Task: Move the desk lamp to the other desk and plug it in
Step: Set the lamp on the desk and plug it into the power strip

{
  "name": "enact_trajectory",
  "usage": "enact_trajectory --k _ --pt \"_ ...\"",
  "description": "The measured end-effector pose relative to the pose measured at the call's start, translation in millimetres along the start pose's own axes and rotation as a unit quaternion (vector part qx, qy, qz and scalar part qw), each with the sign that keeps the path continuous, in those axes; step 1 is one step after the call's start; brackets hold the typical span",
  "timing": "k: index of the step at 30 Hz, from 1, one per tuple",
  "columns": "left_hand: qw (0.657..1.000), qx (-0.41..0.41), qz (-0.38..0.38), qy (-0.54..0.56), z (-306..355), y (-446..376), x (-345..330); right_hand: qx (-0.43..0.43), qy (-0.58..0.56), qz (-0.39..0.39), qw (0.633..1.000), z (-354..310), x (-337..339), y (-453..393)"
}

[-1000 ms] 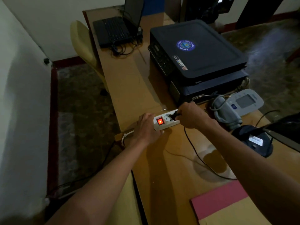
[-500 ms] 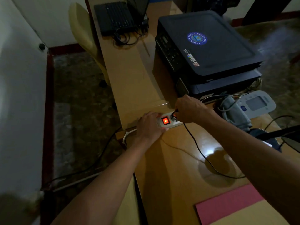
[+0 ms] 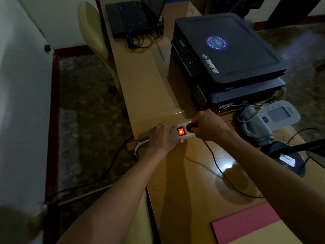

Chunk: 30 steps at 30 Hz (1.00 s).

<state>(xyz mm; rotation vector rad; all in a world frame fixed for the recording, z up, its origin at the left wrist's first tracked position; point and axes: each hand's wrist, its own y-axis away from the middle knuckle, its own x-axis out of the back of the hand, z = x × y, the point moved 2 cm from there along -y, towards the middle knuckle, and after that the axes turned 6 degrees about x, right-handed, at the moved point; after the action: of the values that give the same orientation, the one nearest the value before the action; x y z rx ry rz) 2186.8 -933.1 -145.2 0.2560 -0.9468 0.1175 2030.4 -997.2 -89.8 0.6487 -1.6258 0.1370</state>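
A white power strip [image 3: 186, 136] with a glowing red switch [image 3: 181, 132] lies on the wooden desk [image 3: 184, 182]. My left hand [image 3: 162, 138] grips its left end and holds it down. My right hand [image 3: 209, 125] pinches the lamp's black plug [image 3: 190, 126], which sits in the socket beside the switch. The plug's black cord [image 3: 216, 164] runs back across the desk to the right. The black desk lamp [image 3: 288, 155] stands at the right edge, with its round base and part of its arm in view.
A large dark printer [image 3: 226, 59] sits just behind the strip. A grey blood-pressure monitor [image 3: 279, 115] and its cuff [image 3: 255, 127] lie right of my hand. A laptop [image 3: 128, 16] is at the far end, a pink sheet [image 3: 246, 221] near me, a yellow chair [image 3: 95, 37] on the left.
My right hand has pushed the plug down into the strip's socket, and a bright light spot now shows on the desk. The view has shifted a little.
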Motion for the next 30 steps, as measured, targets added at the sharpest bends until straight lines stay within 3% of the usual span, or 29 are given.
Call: enact_trajectory --k 8,19,30 --pt "1.0 0.008 0.018 -0.002 0 -1 -3 0.011 0.008 0.07 0.997 0 -4 0" --pt "0.999 0.008 -0.006 -0.035 6 2 2 0.025 -0.008 0.037 0.999 -10 1 -7" --pt "0.998 0.019 -0.02 -0.049 13 -4 8 0.027 -0.042 0.052 0.997 -8 1 -13"
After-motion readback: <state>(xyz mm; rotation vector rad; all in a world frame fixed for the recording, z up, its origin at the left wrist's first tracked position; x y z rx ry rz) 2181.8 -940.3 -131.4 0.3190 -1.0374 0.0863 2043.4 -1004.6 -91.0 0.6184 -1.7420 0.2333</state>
